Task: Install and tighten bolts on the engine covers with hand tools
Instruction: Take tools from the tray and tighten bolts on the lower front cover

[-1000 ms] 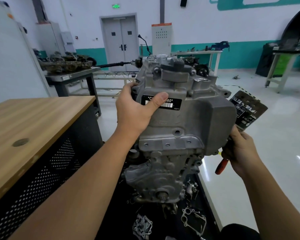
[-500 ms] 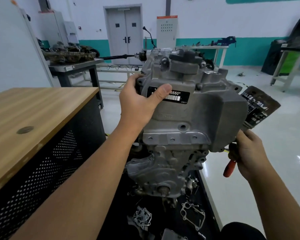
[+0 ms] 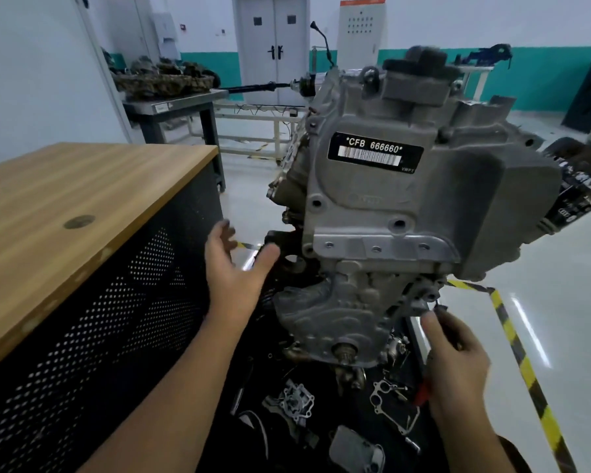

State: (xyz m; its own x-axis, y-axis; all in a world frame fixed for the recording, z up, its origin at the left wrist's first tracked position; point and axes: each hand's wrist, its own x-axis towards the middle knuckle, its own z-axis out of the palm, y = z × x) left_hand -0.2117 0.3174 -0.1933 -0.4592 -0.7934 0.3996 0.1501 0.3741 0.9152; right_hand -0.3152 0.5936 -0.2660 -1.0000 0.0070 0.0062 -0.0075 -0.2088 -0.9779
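Your left hand (image 3: 234,268) hangs with fingers spread, just left of the engine (image 3: 400,213), touching nothing. Your right hand (image 3: 458,356) grips a red-handled tool (image 3: 423,392) at the engine's lower right corner.

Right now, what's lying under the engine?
Under the engine, loose metal covers and a flat gasket lie on a dark surface. Directly beneath it is hidden.
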